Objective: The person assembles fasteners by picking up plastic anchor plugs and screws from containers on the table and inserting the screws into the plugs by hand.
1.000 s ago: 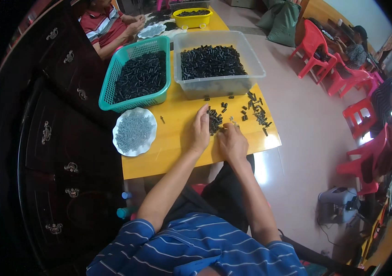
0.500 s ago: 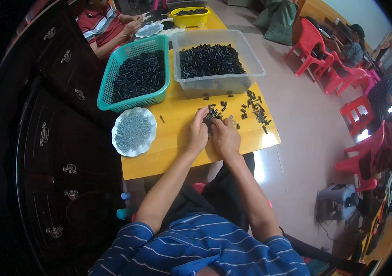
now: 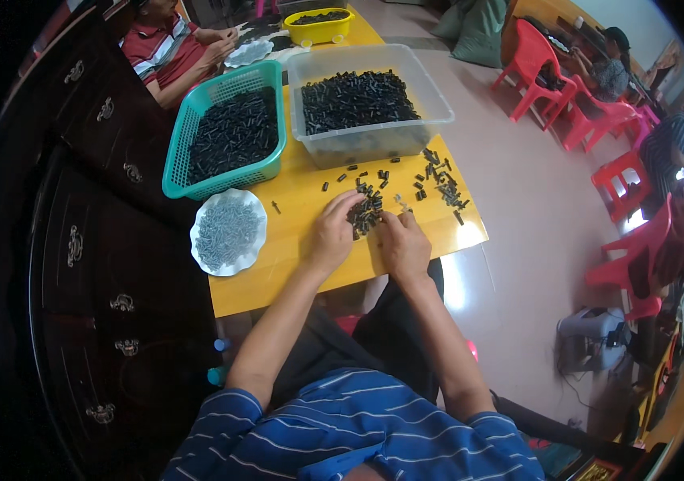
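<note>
At far left stood a dark wooden cabinet (image 3: 85, 248) with ornate metal handles. To its right, on the yellow worktop (image 3: 294, 178), a green perforated plastic basket (image 3: 238, 178) contained a large quantity of short black cylindrical pieces. Nearer the person, a white scalloped plate (image 3: 262, 224) carried small, pale translucent pieces. One small brown piece (image 3: 276, 207) lay alone just beside the plate.

The left hand (image 3: 332, 231) rested at the left side of a pile of black cylindrical pieces (image 3: 367, 212); its grip was spread, fingers curved against the pile. Beyond the pile stood a clear plastic bin (image 3: 370, 146), well filled with similar black pieces.

The right hand (image 3: 404, 247) was at the pile's right side, fingers drawn together; whether its grip pinched a piece could not be told. A few pale bits (image 3: 403, 202) lay just beyond it. Farther right, loose black pieces (image 3: 445, 188) were scattered near the worktop's edge.
</note>
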A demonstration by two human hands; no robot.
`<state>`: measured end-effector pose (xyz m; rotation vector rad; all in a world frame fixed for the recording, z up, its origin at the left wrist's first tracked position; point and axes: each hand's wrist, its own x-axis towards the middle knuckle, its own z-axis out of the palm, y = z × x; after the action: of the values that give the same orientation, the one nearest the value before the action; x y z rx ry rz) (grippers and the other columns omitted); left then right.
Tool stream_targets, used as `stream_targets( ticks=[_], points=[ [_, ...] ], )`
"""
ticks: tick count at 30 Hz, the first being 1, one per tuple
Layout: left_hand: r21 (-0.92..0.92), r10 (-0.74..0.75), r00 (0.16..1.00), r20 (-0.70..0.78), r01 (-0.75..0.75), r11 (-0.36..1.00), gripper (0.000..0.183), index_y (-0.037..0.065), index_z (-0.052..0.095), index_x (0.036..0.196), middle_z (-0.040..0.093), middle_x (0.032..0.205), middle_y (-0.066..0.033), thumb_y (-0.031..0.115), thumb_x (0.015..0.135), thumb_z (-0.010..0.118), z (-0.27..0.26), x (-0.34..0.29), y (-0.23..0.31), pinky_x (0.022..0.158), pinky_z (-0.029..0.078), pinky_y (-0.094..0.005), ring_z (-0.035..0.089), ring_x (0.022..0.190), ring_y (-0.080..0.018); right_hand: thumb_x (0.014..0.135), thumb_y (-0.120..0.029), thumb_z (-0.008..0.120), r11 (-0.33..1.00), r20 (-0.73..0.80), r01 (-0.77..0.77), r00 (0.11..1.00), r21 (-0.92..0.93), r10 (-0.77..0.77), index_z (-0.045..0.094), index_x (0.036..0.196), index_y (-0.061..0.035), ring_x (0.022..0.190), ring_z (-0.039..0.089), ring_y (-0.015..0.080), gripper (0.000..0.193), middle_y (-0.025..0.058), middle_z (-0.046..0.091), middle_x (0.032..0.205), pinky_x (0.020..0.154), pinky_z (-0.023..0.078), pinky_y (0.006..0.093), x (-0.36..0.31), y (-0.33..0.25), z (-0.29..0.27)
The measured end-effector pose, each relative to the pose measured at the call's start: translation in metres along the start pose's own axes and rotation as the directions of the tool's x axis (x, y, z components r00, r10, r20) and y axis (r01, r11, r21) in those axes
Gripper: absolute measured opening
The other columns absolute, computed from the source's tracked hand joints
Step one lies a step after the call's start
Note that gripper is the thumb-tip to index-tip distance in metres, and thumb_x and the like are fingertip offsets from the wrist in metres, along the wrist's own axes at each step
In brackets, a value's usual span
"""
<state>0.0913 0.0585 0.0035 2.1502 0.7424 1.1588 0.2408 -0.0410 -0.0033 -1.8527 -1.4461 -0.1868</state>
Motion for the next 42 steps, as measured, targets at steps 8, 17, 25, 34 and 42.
stream_targets(
  ticks=[8,17,25,34,42],
  points=[
    [0.251,-0.155,0.987,-0.034,0.159,0.955,0.048,-0.002,0.05,0.139,0.051,0.142,-0.028,0.005,0.092,0.044,-0.03,0.029,-0.036,0.115,0.035,-0.0441,0.045,0.136,-0.042,0.087,-0.022,0.071,0.995,-0.022,-0.054,0.998,0.078,0.056,0.06,0.126,-0.0102,0.093,0.063,0.0338,0.042,0.0143,0.059,0.106,0.076,0.052,0.0421,-0.006,-0.011,-0.005],
    [0.286,-0.159,0.986,0.055,0.137,0.948,0.049,-0.001,0.051,0.139,0.049,0.145,-0.0244,0.007,0.091,0.046,-0.005,0.028,-0.038,0.112,0.039,-0.047,0.047,0.134,-0.042,0.082,-0.031,0.077,0.995,0.018,0.0,1.0,-0.103,0.002,0.05,0.14,-0.008,0.129,0.044,0.038,0.068,0.0187,0.045,0.141,0.101,0.039,0.051,-0.015,-0.026,0.001],
    [0.262,-0.064,0.996,0.063,0.046,0.964,0.051,-0.001,0.049,0.14,0.049,0.144,-0.0254,0.004,0.09,0.047,0.0,0.038,-0.038,0.112,0.04,-0.045,0.048,0.133,-0.0407,0.083,-0.033,0.075,0.98,0.072,0.006,0.997,-0.199,0.009,0.048,0.144,-0.0089,0.147,0.028,0.0413,0.071,0.0211,0.035,0.154,0.116,0.027,0.0594,0.014,-0.017,0.014],
    [0.156,-0.042,0.999,0.014,0.039,0.987,0.045,0.0,0.055,0.133,0.058,0.134,-0.0222,0.001,0.088,0.047,-0.004,0.042,-0.037,0.109,0.043,-0.0452,0.054,0.126,-0.0394,0.09,-0.033,0.068,0.979,0.14,0.14,0.983,-0.145,-0.119,0.056,0.134,-0.0076,0.136,0.043,0.0366,0.053,0.0152,0.053,0.139,0.114,0.028,0.0604,0.012,-0.01,0.017],
    [0.243,-0.045,0.999,0.022,0.038,0.969,0.042,0.001,0.059,0.128,0.063,0.129,-0.0211,0.0,0.088,0.045,-0.006,0.045,-0.046,0.105,0.045,-0.0447,0.057,0.121,-0.038,0.093,-0.032,0.062,0.979,0.122,0.149,0.984,-0.138,-0.133,0.059,0.13,-0.0049,0.132,0.047,0.0379,0.046,0.0147,0.058,0.132,0.11,0.031,0.0634,0.004,-0.007,0.01]
  ],
)
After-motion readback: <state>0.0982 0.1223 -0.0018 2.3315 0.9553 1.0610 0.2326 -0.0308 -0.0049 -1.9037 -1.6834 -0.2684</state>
